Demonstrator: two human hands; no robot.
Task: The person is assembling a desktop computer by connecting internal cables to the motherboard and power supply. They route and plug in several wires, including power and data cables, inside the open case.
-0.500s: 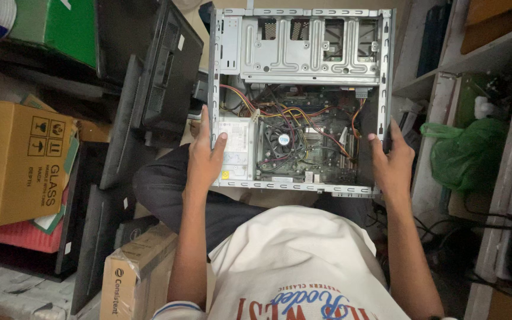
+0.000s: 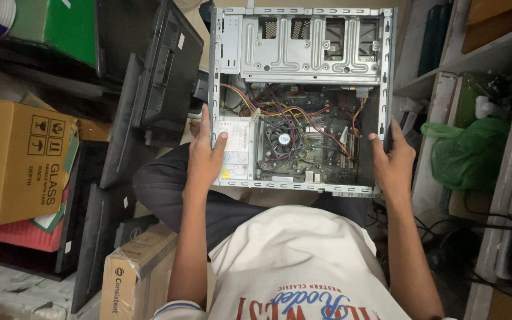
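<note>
Hands [image 2: 205, 160] [image 2: 393, 161], two, on one computer case [image 2: 303, 65]

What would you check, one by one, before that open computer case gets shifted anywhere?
1. Left hand on the case: ok; it grips the left edge of the open computer case, thumb inside.
2. Right hand on the case: ok; it holds the right edge, thumb on the inner wall.
3. Fingers away from the cooling fan: ok; both hands stay at the edges.
4. Loose coloured wires: not ok; they lie across the board untied and could snag.
5. Room on the left: not ok; flat monitors stand close against the case.
6. Side cover: cannot tell; the case is open and no panel is in view.
</note>
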